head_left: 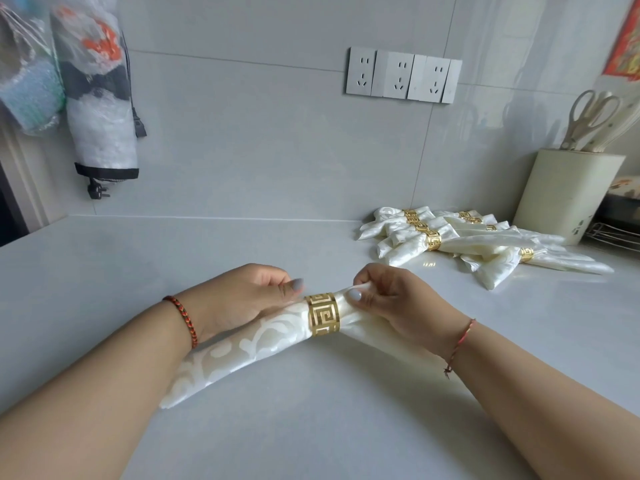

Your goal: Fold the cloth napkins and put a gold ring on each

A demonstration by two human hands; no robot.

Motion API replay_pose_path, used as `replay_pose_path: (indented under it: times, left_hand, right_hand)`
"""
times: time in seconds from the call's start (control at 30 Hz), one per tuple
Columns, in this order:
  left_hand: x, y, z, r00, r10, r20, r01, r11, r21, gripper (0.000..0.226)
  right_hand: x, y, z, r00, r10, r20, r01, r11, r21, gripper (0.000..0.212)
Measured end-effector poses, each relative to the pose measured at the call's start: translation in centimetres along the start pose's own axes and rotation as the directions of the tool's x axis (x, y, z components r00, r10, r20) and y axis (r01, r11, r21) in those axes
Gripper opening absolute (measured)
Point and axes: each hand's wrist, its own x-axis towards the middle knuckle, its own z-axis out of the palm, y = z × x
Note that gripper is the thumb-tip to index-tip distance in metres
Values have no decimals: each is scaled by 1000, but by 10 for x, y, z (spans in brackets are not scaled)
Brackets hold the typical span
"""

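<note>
A cream patterned napkin (239,344) lies folded into a long roll on the pale counter (311,410), running from lower left to centre. A gold cut-out ring (322,315) sits around it near its right end. My left hand (242,296) grips the napkin just left of the ring, thumb on top. My right hand (391,299) pinches the napkin's end that sticks out to the right of the ring. Part of the cloth is hidden under my right hand.
A pile of several ringed napkins (450,237) lies at the back right of the counter. Behind it stands a cream holder (568,195) with scissors (588,116). Wall sockets (401,76) are on the tiled wall. Plastic bags (97,98) hang at left.
</note>
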Motion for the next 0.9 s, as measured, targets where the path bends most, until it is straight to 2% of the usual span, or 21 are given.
replay_pose_path:
  times: [0.1,0.17,0.23,0.37,0.47,0.57,0.77,0.83,0.9]
  left_hand:
    - [0,-3,-2,997,-8,80,8,1000,-5,29]
    - [0,-7,-3,996,12,83,-11,1000,-8,27]
    - [0,-11,-6,996,39,78,-32,996,-88,23]
    - [1,-18,-13,988,84,133,-41,955,-295,30]
    - [1,-19,-16,974,129,186,-54,930,-362,42]
    - [0,-17,-17,962,170,215,-75,917,-391,41]
    - [-1,-17,-16,970,141,198,-70,942,-328,41]
    - [-1,-16,-14,978,138,158,-90,956,-279,39]
    - [0,-13,-10,983,139,123,-110,970,-216,33]
  right_hand:
    - [0,2,1,1000,-7,-18,7,1000,-8,18]
    - [0,2,1,1000,-6,2,6,1000,-4,17]
    - [0,2,0,1000,18,21,-19,997,73,17]
    - [-1,3,-5,995,60,81,-84,936,343,19]
    - [-1,3,-7,994,26,102,-63,924,378,19]
    - [-2,3,-8,993,-17,118,-32,916,399,19]
    - [-3,2,-8,996,-34,86,5,947,322,23]
    - [-4,0,-8,997,-54,52,41,976,212,31]
    - [-6,-2,-7,994,-73,84,67,995,71,45]
